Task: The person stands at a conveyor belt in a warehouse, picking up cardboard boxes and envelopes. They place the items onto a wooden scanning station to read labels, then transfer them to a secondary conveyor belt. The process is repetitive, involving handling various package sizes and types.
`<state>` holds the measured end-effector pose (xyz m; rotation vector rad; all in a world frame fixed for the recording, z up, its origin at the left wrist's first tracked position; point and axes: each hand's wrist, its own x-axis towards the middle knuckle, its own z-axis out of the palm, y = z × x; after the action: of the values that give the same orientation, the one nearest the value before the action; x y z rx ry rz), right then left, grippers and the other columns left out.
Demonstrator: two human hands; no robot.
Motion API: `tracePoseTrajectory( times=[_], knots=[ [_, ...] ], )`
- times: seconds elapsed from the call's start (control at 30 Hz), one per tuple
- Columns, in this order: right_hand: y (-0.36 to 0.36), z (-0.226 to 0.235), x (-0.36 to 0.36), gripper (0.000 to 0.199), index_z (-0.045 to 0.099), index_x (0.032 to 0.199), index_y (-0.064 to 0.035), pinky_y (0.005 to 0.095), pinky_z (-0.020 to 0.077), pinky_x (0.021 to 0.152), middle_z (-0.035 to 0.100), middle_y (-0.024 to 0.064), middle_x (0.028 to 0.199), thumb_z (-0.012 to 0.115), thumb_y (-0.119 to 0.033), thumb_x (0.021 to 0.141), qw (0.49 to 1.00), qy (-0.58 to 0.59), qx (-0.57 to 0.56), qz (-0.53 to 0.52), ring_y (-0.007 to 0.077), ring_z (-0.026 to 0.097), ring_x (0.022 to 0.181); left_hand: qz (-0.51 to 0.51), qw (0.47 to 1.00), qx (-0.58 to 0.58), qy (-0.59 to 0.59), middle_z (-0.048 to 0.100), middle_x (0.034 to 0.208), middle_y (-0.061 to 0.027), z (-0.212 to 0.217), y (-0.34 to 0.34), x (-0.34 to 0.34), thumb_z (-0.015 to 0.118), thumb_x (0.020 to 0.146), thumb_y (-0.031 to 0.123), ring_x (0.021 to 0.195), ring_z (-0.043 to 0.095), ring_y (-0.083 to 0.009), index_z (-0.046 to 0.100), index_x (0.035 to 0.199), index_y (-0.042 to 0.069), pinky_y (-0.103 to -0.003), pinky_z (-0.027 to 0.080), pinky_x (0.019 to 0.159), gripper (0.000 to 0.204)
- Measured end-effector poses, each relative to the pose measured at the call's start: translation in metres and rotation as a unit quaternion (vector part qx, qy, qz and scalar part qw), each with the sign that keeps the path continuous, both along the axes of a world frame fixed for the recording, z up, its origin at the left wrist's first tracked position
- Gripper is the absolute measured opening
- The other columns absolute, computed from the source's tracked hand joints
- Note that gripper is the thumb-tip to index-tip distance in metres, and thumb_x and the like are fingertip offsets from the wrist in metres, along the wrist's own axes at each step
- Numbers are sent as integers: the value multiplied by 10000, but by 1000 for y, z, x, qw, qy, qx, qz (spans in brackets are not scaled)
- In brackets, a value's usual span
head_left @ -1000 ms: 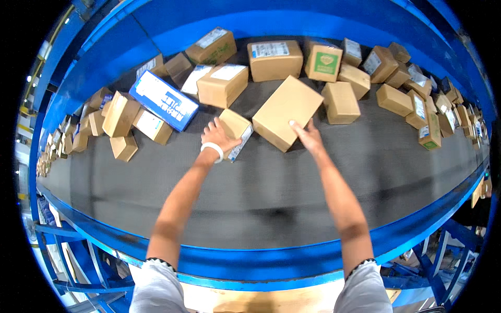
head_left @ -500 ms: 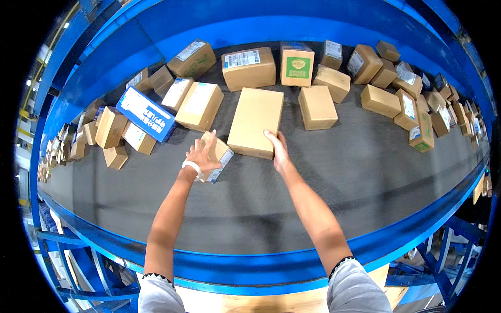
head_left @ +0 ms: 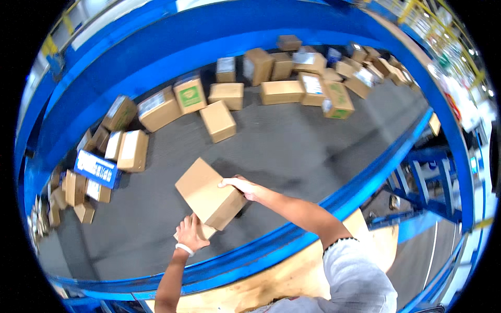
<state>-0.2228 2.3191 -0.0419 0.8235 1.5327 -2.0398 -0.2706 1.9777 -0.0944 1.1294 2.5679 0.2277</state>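
A plain brown cardboard box (head_left: 204, 189) is held tilted above the dark conveyor belt (head_left: 156, 208), near the belt's front edge. My right hand (head_left: 242, 187) grips its right side, with the thumb on the top face and the other fingers mostly out of sight behind. Just below and to the left, my left hand (head_left: 190, 235) is closed over a smaller cardboard box (head_left: 206, 231), which the larger box partly covers. A white band circles my left wrist.
Several brown parcels line the belt's far side, among them a box with a green label (head_left: 190, 96) and a blue-and-white box (head_left: 96, 168) at left. Blue metal walls (head_left: 172, 47) and a blue front rail (head_left: 250, 255) border the belt. A wooden board (head_left: 292, 261) lies nearer me.
My view has swung to the right. Both hands have drawn their boxes closer to the front rail, and the larger box has turned and tilted. The other parcels appear farther left.
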Motion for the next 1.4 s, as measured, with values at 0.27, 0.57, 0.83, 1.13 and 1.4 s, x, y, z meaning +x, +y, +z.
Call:
tracePoseTrajectory(
  times=[0.27, 0.57, 0.83, 1.13, 1.4],
  knots=[
    [50, 220, 389, 1058, 194, 1640, -14, 399, 334, 1183, 423, 191, 1568, 787, -409, 858, 959, 204, -5, -194, 292, 410, 1443, 162, 909, 317, -215, 437, 1518, -220, -6, 18, 60, 840, 682, 92, 1345, 508, -367, 119, 1669, 51, -431, 413, 1158, 1223],
    [-115, 262, 817, 1084, 380, 1545, -184, 500, 309, 1164, 430, 203, 1488, 845, -153, 566, 697, -150, 548, -437, 383, 406, 1390, -296, 719, 221, -589, 435, 1555, -195, 229, 264, 326, 830, 755, 218, 1404, 480, -314, 160, 1675, 93, -410, 407, 1165, 1145],
    [-289, 174, 908, 822, 602, 1350, -200, 619, 209, 1202, 393, 199, 1574, 844, -117, 568, 482, -363, 733, -314, 426, 354, 1444, -563, 617, -219, -503, 490, 1528, -194, 163, 406, 603, 795, 823, 219, 1343, 526, -279, 248, 1655, 65, -364, 424, 1120, 1008],
    [-321, 81, 777, 817, 309, 1440, 5, 449, 523, 930, 501, 233, 1383, 849, -218, 868, 123, -240, 271, -924, 324, 588, 1213, -715, 635, 21, -292, 477, 1558, -219, 174, 451, 613, 819, 829, 228, 1436, 440, -386, 596, 1442, 39, -428, 380, 1183, 679],
    [-169, 92, 831, 674, 395, 1482, -95, 442, 667, 670, 543, 200, 1364, 730, -393, 978, 205, 1, 167, -964, 347, 715, 960, -670, 697, 184, -179, 364, 1579, -186, 182, 388, 589, 958, 580, 113, 1444, 351, -444, 487, 1548, 192, -495, 321, 1212, 1080]
  ],
)
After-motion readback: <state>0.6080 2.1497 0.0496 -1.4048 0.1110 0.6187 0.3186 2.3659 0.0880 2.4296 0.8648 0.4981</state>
